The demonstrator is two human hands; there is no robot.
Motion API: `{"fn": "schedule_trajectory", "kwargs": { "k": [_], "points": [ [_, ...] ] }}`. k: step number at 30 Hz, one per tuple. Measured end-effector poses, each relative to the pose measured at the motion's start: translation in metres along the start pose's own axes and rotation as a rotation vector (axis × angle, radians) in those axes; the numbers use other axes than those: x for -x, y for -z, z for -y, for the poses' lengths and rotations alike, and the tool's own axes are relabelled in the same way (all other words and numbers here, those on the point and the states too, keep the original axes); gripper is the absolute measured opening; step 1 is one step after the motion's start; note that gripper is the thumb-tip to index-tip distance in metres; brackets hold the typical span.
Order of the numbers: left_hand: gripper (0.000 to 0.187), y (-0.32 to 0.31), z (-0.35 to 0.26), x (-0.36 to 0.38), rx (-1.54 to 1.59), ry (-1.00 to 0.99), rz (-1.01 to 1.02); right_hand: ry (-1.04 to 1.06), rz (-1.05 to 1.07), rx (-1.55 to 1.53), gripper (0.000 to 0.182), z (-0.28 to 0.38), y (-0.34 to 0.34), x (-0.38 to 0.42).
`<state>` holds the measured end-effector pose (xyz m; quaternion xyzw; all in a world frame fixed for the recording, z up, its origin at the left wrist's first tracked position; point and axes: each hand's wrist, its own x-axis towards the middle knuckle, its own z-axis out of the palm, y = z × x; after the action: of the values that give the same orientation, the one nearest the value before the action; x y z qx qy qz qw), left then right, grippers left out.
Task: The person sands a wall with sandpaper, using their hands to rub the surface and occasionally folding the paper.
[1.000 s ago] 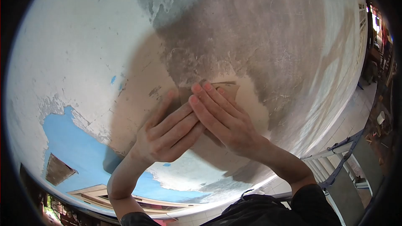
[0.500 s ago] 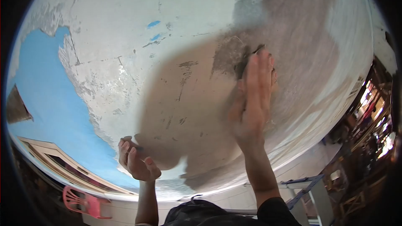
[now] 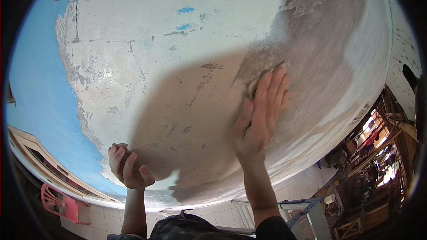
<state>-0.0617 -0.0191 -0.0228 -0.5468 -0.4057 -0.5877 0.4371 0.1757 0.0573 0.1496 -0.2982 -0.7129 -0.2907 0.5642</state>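
Observation:
Before me rises a wall (image 3: 102, 71) with worn whitish paint, a bare blue area at the left and a darker grey-brown area at the right. My right hand (image 3: 262, 111) lies against it, fingers pressed over a thin, flat pad (image 3: 253, 87) whose edge shows beside the fingers; the rest of it is hidden. Lower left, my left hand (image 3: 130, 167) is raised near the wall with its fingers loosely curled and apart, holding nothing visible. A large shadow falls on the wall between the two hands.
A red plastic chair (image 3: 62, 204) stands at the lower left, below a framed opening (image 3: 44, 164). A ladder (image 3: 307, 213) is below and right of my right arm. Wooden beams and clutter (image 3: 378, 164) fill the right side.
The view has shifted, so the wall's marks sit further right. My right hand appears slightly lower and more tilted, still against the wall with the pad. My left hand keeps its curled pose.

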Motion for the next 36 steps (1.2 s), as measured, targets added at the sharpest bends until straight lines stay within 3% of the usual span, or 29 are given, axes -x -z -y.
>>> {"fn": "schedule_trajectory", "kwargs": {
  "k": [4,7,13,19,25,31,36],
  "points": [
    [0.033,-0.003,0.001,0.0,0.088,0.017,-0.036,0.046,-0.01,0.014,0.046,0.001,0.001,-0.002],
    [0.032,-0.006,0.002,0.001,0.136,0.02,-0.059,0.078,0.018,-0.006,0.046,0.007,-0.009,0.039],
    [0.031,-0.005,0.0,0.001,0.088,0.035,-0.04,0.026,0.014,-0.025,0.046,-0.003,0.007,-0.011],
    [0.03,-0.003,-0.001,0.001,0.073,0.045,-0.028,0.039,0.002,-0.05,0.045,0.004,-0.008,0.037],
    [0.03,-0.003,-0.002,-0.001,0.056,0.04,-0.025,0.005,0.002,-0.029,0.045,-0.007,0.009,-0.017],
    [0.031,-0.005,-0.003,0.0,0.061,0.057,-0.049,-0.006,0.093,-0.056,0.045,0.004,0.004,0.032],
    [0.031,-0.003,-0.005,-0.002,-0.007,0.051,-0.01,0.03,-0.001,-0.044,0.045,-0.007,0.011,-0.014]
  ]
}}
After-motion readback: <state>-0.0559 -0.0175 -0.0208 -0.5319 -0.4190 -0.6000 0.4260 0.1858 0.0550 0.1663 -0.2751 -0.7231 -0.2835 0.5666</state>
